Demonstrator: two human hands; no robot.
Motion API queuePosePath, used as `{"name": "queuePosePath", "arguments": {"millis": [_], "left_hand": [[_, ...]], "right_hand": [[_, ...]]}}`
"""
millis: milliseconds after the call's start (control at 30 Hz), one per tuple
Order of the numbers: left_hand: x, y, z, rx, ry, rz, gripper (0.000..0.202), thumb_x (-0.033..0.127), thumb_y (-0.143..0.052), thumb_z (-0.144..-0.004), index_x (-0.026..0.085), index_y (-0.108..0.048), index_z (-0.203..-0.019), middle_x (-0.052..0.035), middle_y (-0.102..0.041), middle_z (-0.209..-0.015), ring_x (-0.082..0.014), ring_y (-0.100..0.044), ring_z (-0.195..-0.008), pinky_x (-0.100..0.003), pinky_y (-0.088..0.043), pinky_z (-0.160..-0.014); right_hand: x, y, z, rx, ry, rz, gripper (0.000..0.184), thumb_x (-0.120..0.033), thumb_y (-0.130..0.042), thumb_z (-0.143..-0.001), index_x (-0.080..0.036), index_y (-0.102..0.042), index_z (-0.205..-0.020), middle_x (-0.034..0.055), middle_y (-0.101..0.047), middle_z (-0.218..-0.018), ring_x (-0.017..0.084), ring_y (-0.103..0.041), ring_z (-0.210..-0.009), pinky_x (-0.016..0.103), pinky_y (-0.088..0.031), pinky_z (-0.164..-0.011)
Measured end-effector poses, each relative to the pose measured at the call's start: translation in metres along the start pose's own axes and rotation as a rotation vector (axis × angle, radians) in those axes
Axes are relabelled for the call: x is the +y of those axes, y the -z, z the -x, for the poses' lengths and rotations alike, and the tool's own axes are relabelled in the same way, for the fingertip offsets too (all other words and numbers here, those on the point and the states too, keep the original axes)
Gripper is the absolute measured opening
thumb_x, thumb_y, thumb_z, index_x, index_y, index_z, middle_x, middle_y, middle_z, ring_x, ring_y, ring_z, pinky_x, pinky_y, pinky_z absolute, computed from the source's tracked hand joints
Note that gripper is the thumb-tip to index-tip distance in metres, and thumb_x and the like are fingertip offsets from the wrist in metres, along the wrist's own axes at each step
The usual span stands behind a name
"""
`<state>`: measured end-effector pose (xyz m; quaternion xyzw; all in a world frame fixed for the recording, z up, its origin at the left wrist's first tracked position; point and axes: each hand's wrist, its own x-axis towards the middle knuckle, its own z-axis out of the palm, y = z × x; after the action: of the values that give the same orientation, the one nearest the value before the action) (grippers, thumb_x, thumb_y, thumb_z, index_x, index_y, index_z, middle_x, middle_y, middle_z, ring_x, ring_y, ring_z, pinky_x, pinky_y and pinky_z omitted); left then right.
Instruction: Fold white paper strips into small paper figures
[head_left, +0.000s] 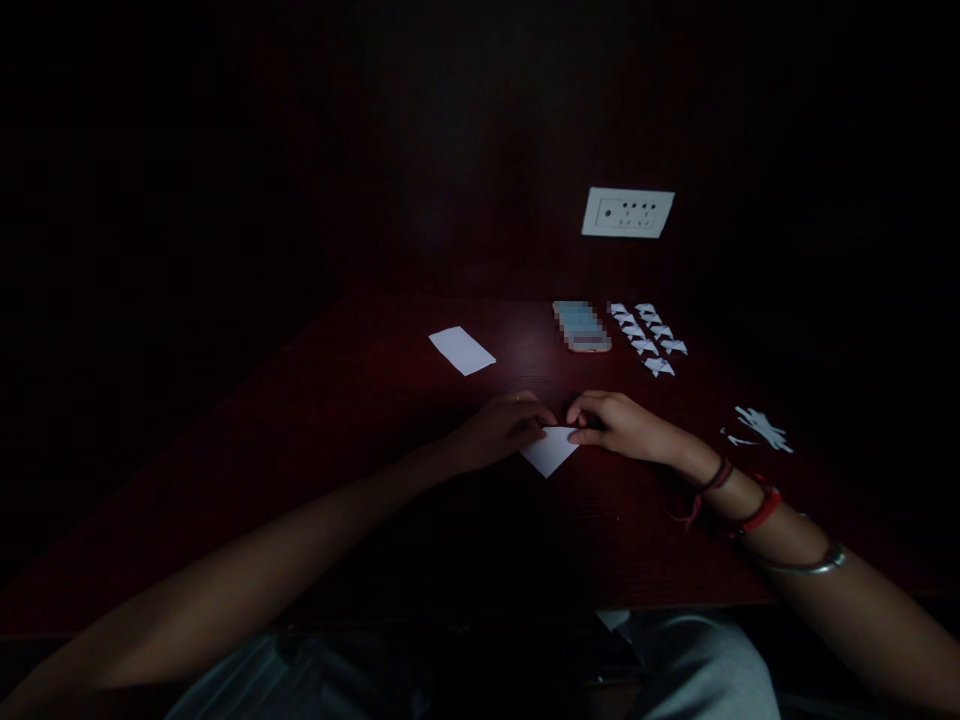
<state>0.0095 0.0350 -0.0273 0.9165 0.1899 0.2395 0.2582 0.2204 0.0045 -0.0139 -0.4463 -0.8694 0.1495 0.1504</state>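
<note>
A small white paper (550, 450), folded into a triangle, lies on the dark red table (360, 420) in front of me. My left hand (501, 428) presses its upper left edge with curled fingers. My right hand (616, 425) pinches the upper right edge, fingers closed on the paper. The two hands almost meet over the fold. Red threads and a metal bangle sit on my right wrist (750, 510).
A flat white paper sheet (462, 350) lies to the back left. A phone (581, 326) rests at the back, beside several small folded paper pieces (649, 338). Paper scraps (761, 428) lie to the right. A wall socket plate (628, 212) is behind. The room is very dark.
</note>
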Motion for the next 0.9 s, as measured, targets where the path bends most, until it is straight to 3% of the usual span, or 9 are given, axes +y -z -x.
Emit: {"name": "queuePosePath", "arguments": {"millis": [133,300,500,900], "left_hand": [[-0.002,-0.008,-0.004,0.069,0.126,0.015,0.022,0.023,-0.054,-0.073,0.015,-0.054,-0.094,-0.004,-0.045,-0.093,-0.0093,-0.049,-0.071,-0.022,-0.041,-0.063],[0.003,-0.008,-0.006,0.018,0.199,-0.072,0.025,0.027,-0.055,-0.072,0.016,-0.055,-0.095,-0.0035,-0.045,-0.089,-0.0108,-0.046,-0.07,-0.024,-0.04,-0.064],[0.009,-0.006,-0.009,-0.009,0.23,-0.097,0.017,0.025,-0.054,-0.072,0.013,-0.057,-0.084,-0.0034,-0.045,-0.082,-0.013,-0.044,-0.072,-0.025,-0.037,-0.062],[0.007,-0.008,-0.01,0.008,0.265,-0.021,0.012,0.018,-0.055,-0.068,0.014,-0.055,-0.079,-0.002,-0.046,-0.081,-0.0112,-0.044,-0.068,-0.023,-0.037,-0.059]], "right_hand": [[-0.004,-0.003,-0.004,-0.029,-0.106,-0.02,0.014,-0.027,-0.055,-0.071,-0.015,-0.058,-0.079,0.0013,-0.055,-0.07,0.01,-0.05,-0.062,0.022,-0.036,-0.058],[-0.009,-0.004,-0.007,-0.002,-0.147,-0.024,0.008,-0.023,-0.056,-0.069,-0.016,-0.058,-0.072,0.0017,-0.057,-0.072,0.01,-0.05,-0.065,0.021,-0.036,-0.06],[-0.014,-0.004,-0.007,-0.019,-0.288,-0.039,0.02,-0.025,-0.058,-0.066,-0.018,-0.058,-0.085,0.0005,-0.059,-0.07,0.011,-0.051,-0.061,0.021,-0.035,-0.057],[-0.014,-0.005,-0.009,-0.033,-0.232,-0.087,0.012,-0.019,-0.057,-0.064,-0.016,-0.058,-0.075,0.0011,-0.057,-0.073,0.01,-0.05,-0.065,0.021,-0.036,-0.058]]}}
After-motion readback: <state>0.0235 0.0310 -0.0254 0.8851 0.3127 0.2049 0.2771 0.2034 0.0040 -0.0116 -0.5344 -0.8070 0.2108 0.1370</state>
